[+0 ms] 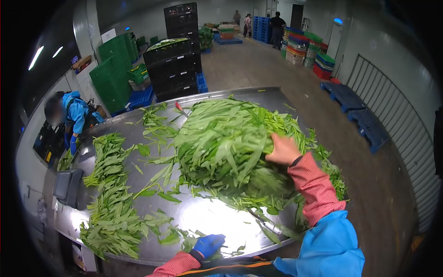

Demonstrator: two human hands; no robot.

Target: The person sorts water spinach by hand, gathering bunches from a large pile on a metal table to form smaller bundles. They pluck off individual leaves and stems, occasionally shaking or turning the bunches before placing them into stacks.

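A large heap of leafy greens with long pale stems, which looks like water spinach (221, 134), covers the middle of the metal table (221, 221). My bare right hand (284, 150) is closed around stems at the heap's right side, and leaves below it are blurred. My left hand (210, 245), in a blue glove, rests low by the table's near edge, beside loose leaf scraps (187, 242); its fingers are mostly hidden. To the left lies a long row of greens (110, 198). A red-handled tool (179, 106) sits behind the heap, partly covered by leaves.
A co-worker in blue (78, 111) bends over the table's far left end. A grey bin (68, 187) stands at the left edge. Black crates (173, 69) are stacked behind the table. Blue pallets (353, 104) lie along the right wall, near a metal railing (383, 87).
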